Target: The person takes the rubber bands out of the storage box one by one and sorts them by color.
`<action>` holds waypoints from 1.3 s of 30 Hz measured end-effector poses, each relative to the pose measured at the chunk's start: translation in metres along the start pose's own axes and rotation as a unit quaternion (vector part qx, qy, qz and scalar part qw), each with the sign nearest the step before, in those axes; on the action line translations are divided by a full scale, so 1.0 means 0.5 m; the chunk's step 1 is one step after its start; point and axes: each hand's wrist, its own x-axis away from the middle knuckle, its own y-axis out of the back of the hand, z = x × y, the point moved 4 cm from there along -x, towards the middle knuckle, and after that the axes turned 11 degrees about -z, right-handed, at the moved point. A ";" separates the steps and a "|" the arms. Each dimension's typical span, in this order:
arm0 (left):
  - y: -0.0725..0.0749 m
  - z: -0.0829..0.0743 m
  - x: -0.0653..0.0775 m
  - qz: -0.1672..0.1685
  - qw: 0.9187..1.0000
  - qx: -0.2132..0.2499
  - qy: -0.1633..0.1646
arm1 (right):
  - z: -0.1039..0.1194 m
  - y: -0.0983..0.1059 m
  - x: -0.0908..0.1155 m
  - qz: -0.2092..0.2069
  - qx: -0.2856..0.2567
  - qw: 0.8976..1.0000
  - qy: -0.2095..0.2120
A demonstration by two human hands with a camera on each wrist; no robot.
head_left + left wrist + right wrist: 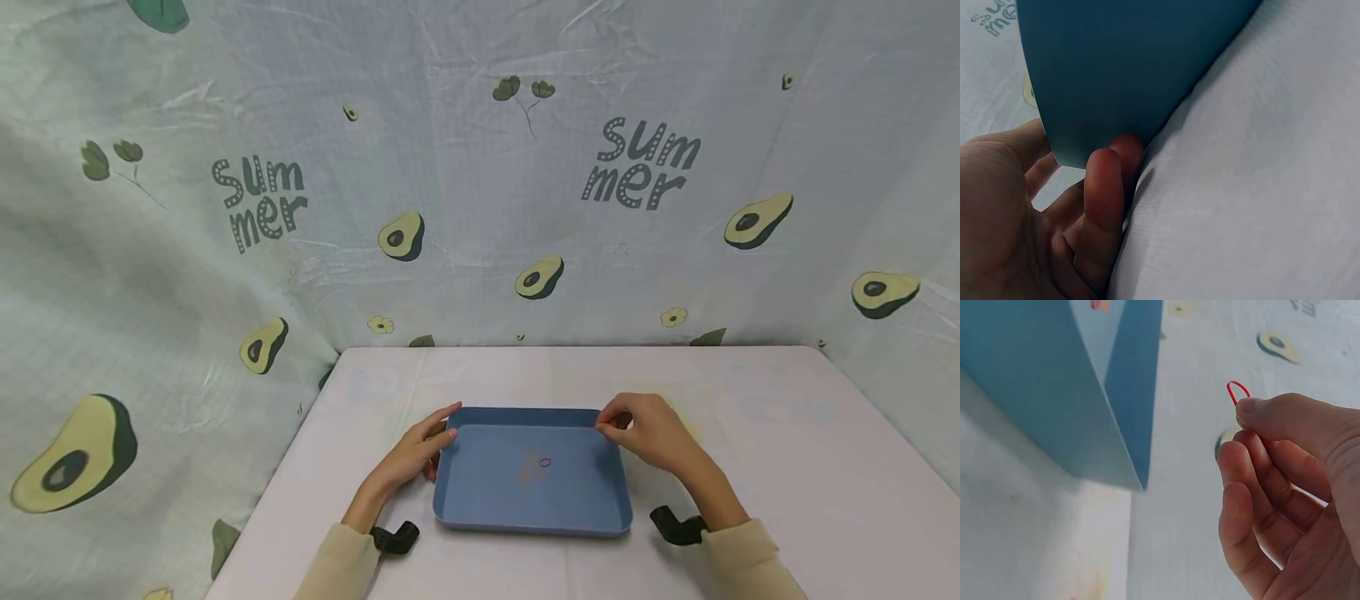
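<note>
A blue rectangular tray [532, 527] lies on the table in the head view. At its far left corner, my left hand [422, 446] grips the side, thumb over the rim and other fingers outside; the left wrist view shows fingertips [1104, 181] against the outer wall. My right hand [647, 429] is at the far right corner in the head view. Between thumb and index finger it pinches a thin red rubber band [1239, 391], whose loop sticks up past the fingertips. Several small bands lie mid-tray, among them a purple band [545, 462] and faint orange ones [525, 478].
A pale cloth-covered table [750, 467] surrounds the tray. Behind it hangs a cloth [465, 167] printed with avocados and lettering. Black wrist mounts [396, 538] sit on both forearms, near the tray's front corners.
</note>
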 end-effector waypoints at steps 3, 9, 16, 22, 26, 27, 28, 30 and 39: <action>-0.002 0.004 0.004 0.001 1.000 -0.002 0.004 | -0.014 0.019 0.006 -0.014 -0.002 1.000 -0.005; -0.004 0.006 0.008 -0.005 1.000 -0.003 0.016 | -0.053 0.059 0.012 -0.030 0.018 0.999 -0.029; -0.002 0.002 0.007 -0.002 1.000 -0.009 0.010 | -0.103 0.108 0.020 -0.041 0.027 0.995 -0.088; 0.000 0.005 0.003 -0.005 1.000 -0.006 0.006 | -0.146 0.133 0.032 -0.043 0.071 0.989 -0.124; 0.002 0.009 0.005 -0.005 1.000 -0.008 0.008 | -0.179 0.137 0.046 -0.027 0.086 0.983 -0.161; 0.002 0.010 0.005 -0.005 1.000 -0.008 0.009 | -0.187 0.138 0.050 -0.023 0.085 0.982 -0.170; 0.002 0.010 0.005 -0.005 1.000 -0.007 0.008 | -0.194 0.138 0.054 -0.019 0.084 0.980 -0.179; 0.002 0.009 0.004 -0.004 1.000 -0.007 0.006 | -0.206 0.141 0.062 -0.013 0.080 0.978 -0.193; 0.006 0.007 0.002 -0.009 1.000 -0.008 0.008 | -0.253 0.145 0.084 0.015 0.077 0.961 -0.263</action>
